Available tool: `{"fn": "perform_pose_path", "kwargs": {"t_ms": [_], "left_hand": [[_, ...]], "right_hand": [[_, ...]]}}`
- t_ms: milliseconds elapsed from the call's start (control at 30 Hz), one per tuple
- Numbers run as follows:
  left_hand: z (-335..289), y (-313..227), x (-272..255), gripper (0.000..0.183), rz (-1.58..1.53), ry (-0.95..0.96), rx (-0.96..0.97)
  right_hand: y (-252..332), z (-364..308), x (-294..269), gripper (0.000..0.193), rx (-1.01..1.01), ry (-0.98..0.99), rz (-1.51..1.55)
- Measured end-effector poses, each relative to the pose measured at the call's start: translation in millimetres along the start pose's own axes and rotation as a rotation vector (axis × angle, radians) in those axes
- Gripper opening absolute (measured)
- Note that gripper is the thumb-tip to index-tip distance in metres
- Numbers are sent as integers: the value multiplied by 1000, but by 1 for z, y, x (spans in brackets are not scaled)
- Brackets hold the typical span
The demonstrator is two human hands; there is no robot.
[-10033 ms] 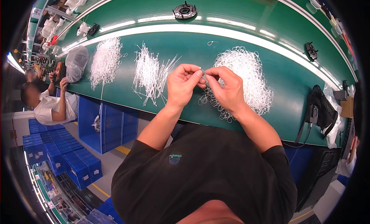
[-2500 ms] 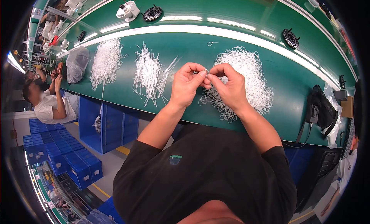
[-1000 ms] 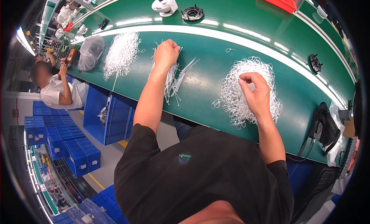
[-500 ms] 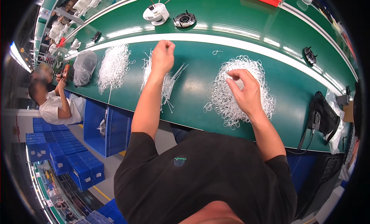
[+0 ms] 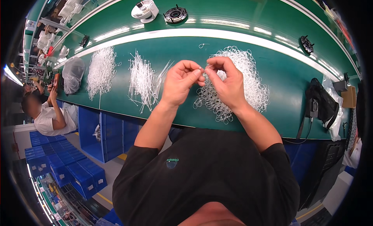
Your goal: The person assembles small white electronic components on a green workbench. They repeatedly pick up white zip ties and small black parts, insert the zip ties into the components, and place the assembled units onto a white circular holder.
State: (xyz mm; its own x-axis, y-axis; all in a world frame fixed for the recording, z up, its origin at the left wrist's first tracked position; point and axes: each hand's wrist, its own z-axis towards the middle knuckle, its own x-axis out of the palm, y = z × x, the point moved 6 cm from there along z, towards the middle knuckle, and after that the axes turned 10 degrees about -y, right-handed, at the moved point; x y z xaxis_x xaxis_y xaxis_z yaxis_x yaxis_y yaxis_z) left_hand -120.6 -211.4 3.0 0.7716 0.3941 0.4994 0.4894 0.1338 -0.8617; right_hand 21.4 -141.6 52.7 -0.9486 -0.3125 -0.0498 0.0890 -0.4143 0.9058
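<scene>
Above the bench, my left hand (image 5: 179, 84) and my right hand (image 5: 230, 86) meet, thumbs and forefingers pinched together at the tips. Whatever is between the fingertips is too small and thin to make out. Behind and beside my right hand spreads a big heap of white cable ties closed into loops (image 5: 250, 80). To the left of my left hand lies a pile of straight white cable ties (image 5: 142, 80), with a smaller loose bunch (image 5: 160, 81) beside it. One looped cable tie (image 5: 203, 45) rests alone beyond the hands.
Another white heap (image 5: 101, 72) and a clear plastic bag (image 5: 73, 75) are farther left. A white device part (image 5: 145, 11) and black round parts (image 5: 175, 15) stand on the far ledge. A black bag (image 5: 320, 103) lies at right. A co-worker (image 5: 54, 117) sits at far left.
My left hand has come right and nearer from over the straight ties, meeting my right hand. The right hand has shifted a little left, its fingertips now pinched. The whole view has shifted slightly.
</scene>
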Motion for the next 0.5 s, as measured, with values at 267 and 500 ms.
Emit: {"fn": "perform_pose_path", "kwargs": {"t_ms": [267, 500], "left_hand": [[-1, 7, 1, 13, -61, -78, 42], [-1, 5, -2, 13, -47, -83, 51]], "right_hand": [[6, -3, 5, 7, -94, 62, -121], [5, -4, 7, 7, -98, 72, -140]]}}
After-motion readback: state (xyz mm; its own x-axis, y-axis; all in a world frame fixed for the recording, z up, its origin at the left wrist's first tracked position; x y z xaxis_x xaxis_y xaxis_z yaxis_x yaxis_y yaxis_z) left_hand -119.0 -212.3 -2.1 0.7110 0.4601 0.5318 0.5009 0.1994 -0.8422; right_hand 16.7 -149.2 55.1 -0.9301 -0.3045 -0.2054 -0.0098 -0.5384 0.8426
